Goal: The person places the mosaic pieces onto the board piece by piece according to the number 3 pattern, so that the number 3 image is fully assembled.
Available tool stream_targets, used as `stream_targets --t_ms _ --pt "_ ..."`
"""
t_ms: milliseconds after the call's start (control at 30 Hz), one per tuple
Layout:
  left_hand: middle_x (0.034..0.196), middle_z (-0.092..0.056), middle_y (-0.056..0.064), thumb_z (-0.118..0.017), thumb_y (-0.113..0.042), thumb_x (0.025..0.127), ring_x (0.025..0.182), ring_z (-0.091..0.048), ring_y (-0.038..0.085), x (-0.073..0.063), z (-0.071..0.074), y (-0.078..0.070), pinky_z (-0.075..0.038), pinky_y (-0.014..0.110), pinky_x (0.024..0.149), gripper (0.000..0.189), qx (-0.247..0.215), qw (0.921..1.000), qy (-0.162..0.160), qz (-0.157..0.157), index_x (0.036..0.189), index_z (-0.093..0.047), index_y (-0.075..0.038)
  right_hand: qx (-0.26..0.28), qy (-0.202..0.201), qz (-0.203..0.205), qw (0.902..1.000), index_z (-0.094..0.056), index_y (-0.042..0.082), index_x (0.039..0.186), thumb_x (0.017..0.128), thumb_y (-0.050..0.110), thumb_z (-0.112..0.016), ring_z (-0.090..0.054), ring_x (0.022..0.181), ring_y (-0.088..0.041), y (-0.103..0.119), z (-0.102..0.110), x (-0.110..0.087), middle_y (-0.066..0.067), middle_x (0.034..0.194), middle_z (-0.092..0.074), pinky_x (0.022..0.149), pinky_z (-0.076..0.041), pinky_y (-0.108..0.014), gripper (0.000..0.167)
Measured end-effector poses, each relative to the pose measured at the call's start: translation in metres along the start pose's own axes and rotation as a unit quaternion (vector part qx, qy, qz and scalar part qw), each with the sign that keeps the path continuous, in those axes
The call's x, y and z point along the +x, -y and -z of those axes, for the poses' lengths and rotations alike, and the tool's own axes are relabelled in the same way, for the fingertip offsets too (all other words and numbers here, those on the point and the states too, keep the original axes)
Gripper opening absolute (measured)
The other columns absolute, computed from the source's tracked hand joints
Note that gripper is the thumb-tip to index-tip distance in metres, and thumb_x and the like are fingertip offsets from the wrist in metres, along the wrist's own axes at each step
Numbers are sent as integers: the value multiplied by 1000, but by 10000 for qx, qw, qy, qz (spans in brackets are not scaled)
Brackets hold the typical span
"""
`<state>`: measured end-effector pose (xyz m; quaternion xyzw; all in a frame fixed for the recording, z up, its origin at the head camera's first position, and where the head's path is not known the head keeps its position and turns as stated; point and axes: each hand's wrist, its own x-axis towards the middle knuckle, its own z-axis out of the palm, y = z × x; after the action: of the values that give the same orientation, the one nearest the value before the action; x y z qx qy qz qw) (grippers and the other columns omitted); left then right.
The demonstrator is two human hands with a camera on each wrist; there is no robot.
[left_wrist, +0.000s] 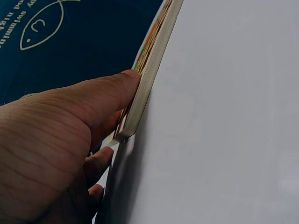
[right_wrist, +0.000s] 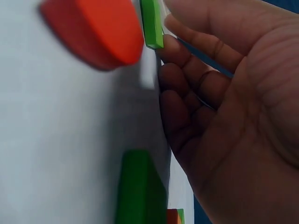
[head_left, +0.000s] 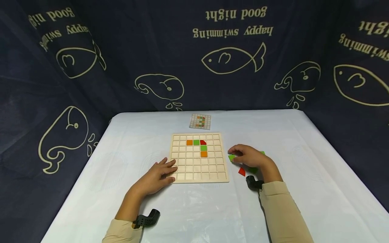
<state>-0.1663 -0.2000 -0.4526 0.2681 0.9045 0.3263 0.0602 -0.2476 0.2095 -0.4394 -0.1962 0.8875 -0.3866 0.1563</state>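
A wooden grid board [head_left: 185,168] lies on the table, with orange, green and red pieces in several of its squares. My left hand [head_left: 158,177] rests at its lower left, fingers spread over the edge. In the left wrist view the thumb [left_wrist: 112,91] lies along the board's side [left_wrist: 145,88]. To the right of the board, my right hand [head_left: 250,157] has thumb and fingers at a light green tile [head_left: 231,158], which also shows beside the fingertips in the right wrist view. A red rounded piece [head_left: 241,171] lies just below this hand.
A small pattern card [head_left: 200,121] with a coloured grid lies beyond the board. Darker green pieces [head_left: 253,170] sit partly hidden beneath the right hand and forearm. The white-covered table [head_left: 139,135] meets a dark curtain [head_left: 152,50] with fish drawings behind it.
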Motion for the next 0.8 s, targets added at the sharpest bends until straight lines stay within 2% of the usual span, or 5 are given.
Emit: stream_targets --t_ms 400,800 --pt "152 -43 13 -69 -20 95 147 -20 41 -3 0 -1 -11 68 113 46 13 10000 -36 47 136 -61 -2 -138 0 84 9999 -65 4 120 88 5 -71 -55 112 -27 -1 -1 -1 -10 122 -62 100 -43 -47 32" --pt "151 -44 14 -69 -20 95 146 -21 43 -1 0 -3 -12 70 111 45 54 9999 -67 -75 135 -61 -1 -314 -31 21 9995 -66 5 118 87 1 -67 -52 109 -28 -3 -4 0 -11 121 -59 99 -43 -47 32"
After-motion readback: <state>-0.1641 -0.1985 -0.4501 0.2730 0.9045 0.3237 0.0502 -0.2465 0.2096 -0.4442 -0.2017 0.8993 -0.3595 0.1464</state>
